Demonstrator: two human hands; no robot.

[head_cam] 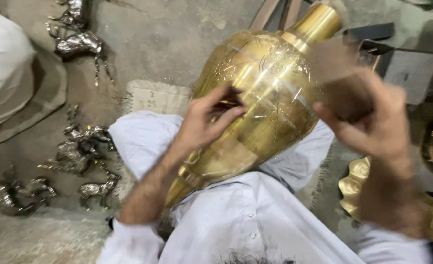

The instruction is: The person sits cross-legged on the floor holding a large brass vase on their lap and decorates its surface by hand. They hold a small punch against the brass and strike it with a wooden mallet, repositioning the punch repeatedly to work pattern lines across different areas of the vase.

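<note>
Brass vase [265, 98] w/ both hands

Glossy engraved brass vase [260, 98], dull silvery metal horse figurines [82, 146], matt white cloth garment [245, 215], rough floor [158, 39].

Light is soft and moderate, falling from above, and it throws bright streaks of glare across the vase [260, 102], while the white shirt [245, 215] is nearly washed out. The right hand [368, 122] is heavily motion-blurred, the thing it grips smeared past telling, and the left hand [206, 122] is a little soft too. The floor [162, 39] is dull and evenly lit with faint shadows, and the figurines [79, 146] on it look slightly unsharp.
</note>
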